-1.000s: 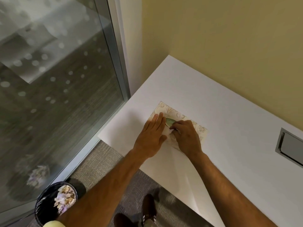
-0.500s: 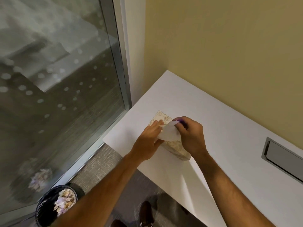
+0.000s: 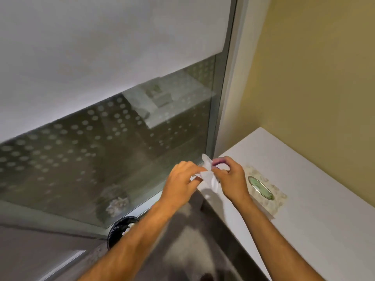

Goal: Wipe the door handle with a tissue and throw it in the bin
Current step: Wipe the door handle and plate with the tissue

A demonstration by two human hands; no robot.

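Tissue: we see a white tissue (image 3: 209,175) held up in the centre of the frame, in the air off the near corner of the table, crumpled between our two hands.
Left hand: our left hand (image 3: 182,183) pinches the tissue's left side, fingers curled together on it.
Right hand: our right hand (image 3: 231,179) grips the tissue's right side, thumb and forefinger closed on the paper.
Tissue box: the patterned tissue box (image 3: 263,189) lies flat on the white table (image 3: 314,209), just right of our right hand, its green oval opening facing up.
Bin: a black bin (image 3: 119,228) stands on the floor at lower centre-left, partly hidden behind our left forearm, beside the glass panel (image 3: 121,149).
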